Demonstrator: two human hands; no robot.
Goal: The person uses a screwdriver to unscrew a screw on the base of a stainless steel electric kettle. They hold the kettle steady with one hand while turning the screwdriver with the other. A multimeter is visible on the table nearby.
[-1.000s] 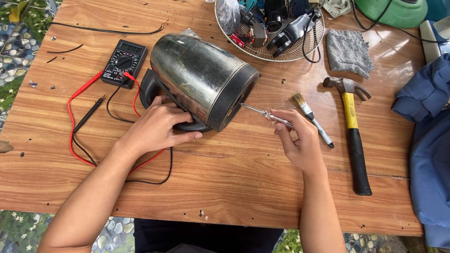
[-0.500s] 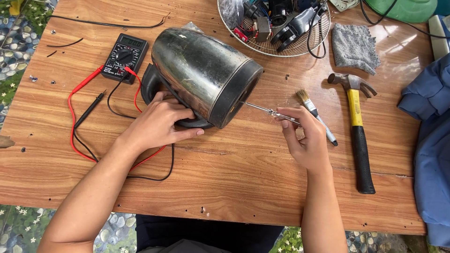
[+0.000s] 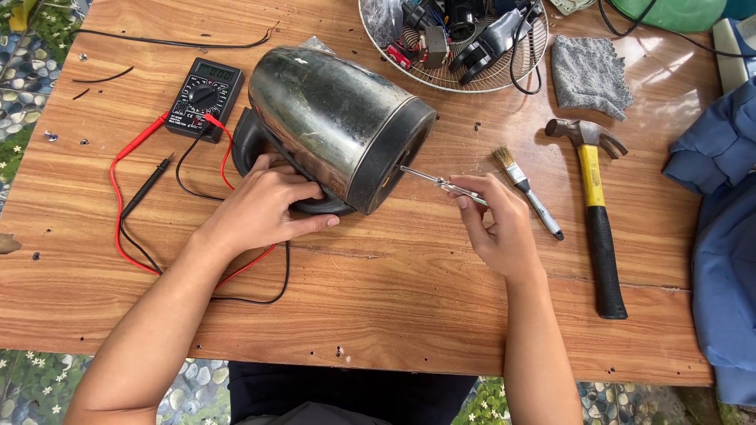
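Base-screw step: my left hand (image 3: 264,206) grips the steel kettle (image 3: 335,126) by its handle, my right hand (image 3: 496,228) pinches the screwdriver (image 3: 441,184); next, I judge, seating the tip squarely.

Kettle (image 3: 335,130): glossy steel, matt black plastic base. Table (image 3: 394,299): grained wood. Hammer (image 3: 596,205): metal head, rubbery grip. Cloth (image 3: 589,75): rough grey weave.

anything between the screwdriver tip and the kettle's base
Nothing visible. The right hand holds the screwdriver with its tip at the base of the kettle, open table between. The left hand steadies the kettle's handle, clear of that path.
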